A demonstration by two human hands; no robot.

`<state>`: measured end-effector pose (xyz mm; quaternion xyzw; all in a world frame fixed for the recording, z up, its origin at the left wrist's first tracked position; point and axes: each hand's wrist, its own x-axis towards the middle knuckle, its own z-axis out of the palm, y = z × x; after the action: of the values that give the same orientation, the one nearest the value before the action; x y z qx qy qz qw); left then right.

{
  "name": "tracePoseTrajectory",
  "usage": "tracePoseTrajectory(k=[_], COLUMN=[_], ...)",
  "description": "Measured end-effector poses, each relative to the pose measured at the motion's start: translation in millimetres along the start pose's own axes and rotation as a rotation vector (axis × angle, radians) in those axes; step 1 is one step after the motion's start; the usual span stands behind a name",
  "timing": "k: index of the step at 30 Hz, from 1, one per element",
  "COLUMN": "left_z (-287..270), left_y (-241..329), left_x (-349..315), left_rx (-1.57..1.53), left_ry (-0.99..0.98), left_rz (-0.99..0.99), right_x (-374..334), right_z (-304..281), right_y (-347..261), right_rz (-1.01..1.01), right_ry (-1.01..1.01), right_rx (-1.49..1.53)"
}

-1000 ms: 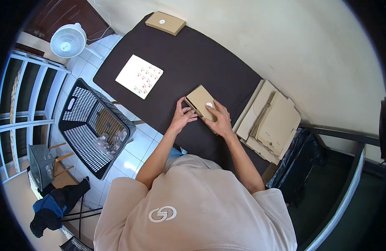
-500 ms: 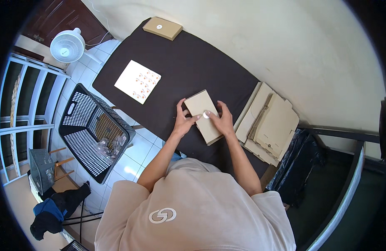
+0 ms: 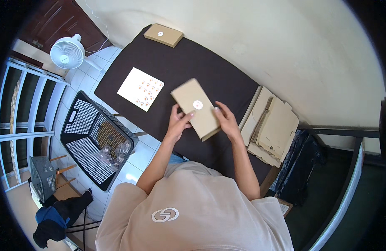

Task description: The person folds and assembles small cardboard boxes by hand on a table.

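Note:
A flat brown cardboard box [image 3: 204,117] with a round white sticker on its top face is held tilted over the dark-covered table. My left hand [image 3: 178,123] grips its left long side, thumb on top and fingers underneath. On the opposite side, my right hand [image 3: 227,122] holds the right edge, its thumb near the rim. To the left lies a white sheet of round stickers [image 3: 138,88], part of it with orange-red prints. Another closed cardboard box [image 3: 164,35] with a similar sticker rests at the table's far end.
Flattened cardboard pieces [image 3: 274,127] are stacked at the table's right, by the wall. A dark plastic basket [image 3: 82,144] holding clear plastic bags stands left of the table. Beyond it are a white fan [image 3: 67,53] and a smaller grey basket [image 3: 42,178].
The box has been lifted and shifted slightly up and left, tilting. My right thumb has come off the sticker and moved to the right edge.

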<state>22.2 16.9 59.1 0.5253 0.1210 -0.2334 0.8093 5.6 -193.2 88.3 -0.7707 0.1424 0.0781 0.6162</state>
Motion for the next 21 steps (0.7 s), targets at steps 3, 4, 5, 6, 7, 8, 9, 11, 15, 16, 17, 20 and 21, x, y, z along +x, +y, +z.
tracePoseTrajectory(k=[3,4,5,6,7,8,9,11,15,16,17,20,21], left_z=[-15,-9,-3,2,15,4,-6,-21,-33,-44,-58,-99,-126], left_y=[12,14,15,12,17,15,21,30,47,51,58,95,104], left_x=[5,7,8,9,0,6,13,23,38,48,61,100,116], left_rx=[-0.201,-0.262,-0.324,-0.271,-0.24,-0.26,-0.28,-0.33,-0.3,-0.27,-0.278,-0.323,-0.209], left_ry=[0.115,0.112,0.11,0.087,0.073,0.072,0.069,0.08,0.096,0.095,0.099,0.305,0.381], left_rz=[0.055,0.076,0.098,0.079,0.088,0.082,0.08,0.091,0.128,0.139,0.147,0.165,0.157], right_x=[-7,-5,2,10,16,20,29,47,84,99,114,167,189], right_z=[9,13,24,39,56,65,69,77,100,105,111,120,125], right_y=[-26,-24,-20,-14,-20,-26,-27,-32,-43,-42,-42,-57,-65], right_rz=[0.127,0.094,0.088,0.019,-0.039,-0.054,-0.054,0.005,-0.021,-0.028,0.004,0.111,0.186], right_ry=[0.144,0.252,0.266,0.352,0.428,0.436,0.439,0.454,0.49,0.483,0.411,0.281,0.226], right_rx=[0.592,0.634,0.63,0.571,0.515,0.394,0.392,0.617,0.265,0.26,0.318,0.317,0.27])
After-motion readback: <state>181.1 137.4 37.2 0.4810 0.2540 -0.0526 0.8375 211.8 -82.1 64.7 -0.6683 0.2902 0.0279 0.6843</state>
